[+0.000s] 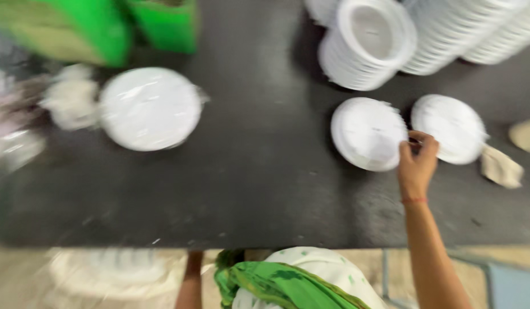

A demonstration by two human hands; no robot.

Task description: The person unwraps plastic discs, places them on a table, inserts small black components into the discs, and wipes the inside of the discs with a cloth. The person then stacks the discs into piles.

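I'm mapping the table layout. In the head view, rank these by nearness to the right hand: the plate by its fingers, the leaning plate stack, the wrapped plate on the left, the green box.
From the right hand:
1. Single white plate, at the fingertips, just left.
2. Leaning plate stack, beyond it, up the table.
3. Wrapped plate, far left.
4. Green box, far left corner; close to the wrapped plate in distance, so that order is loose.

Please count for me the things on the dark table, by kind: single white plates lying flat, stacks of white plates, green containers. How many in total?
Single white plates: 3, left, middle, right; the right hand is at the middle plate's edge.
Stacks of white plates: at least 3, blurred and cut off at the top edge.
Green containers: 2.
Total: at least 8.
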